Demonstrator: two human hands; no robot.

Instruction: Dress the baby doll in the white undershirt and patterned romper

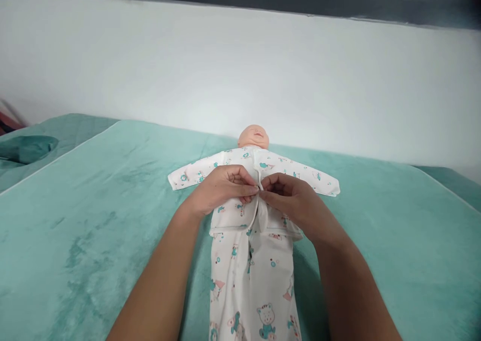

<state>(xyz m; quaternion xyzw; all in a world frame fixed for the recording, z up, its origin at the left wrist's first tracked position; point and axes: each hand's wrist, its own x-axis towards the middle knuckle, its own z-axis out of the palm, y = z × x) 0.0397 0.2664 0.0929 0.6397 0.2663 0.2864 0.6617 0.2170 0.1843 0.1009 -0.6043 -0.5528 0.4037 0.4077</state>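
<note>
A baby doll [254, 136] lies on its back, its head toward the wall, dressed in a white printed baby jacket [229, 219] and matching pants [229, 271]. Both jacket sleeves stretch out to the sides. Over the chest, my left hand [231, 186] pinches one front edge of the jacket between thumb and fingers. Right beside it, my right hand [289, 195] pinches the other front edge. The fingertips nearly meet at the middle opening, and any fastener between them is hidden. Below the hands the two jacket fronts hang slightly apart over the pants.
A teal plush cover [112, 220] spreads under the doll. The white wall [225, 70] rises directly behind the doll's head. At the far left are a bunched teal cloth [28, 149] and a dark red object [9, 122].
</note>
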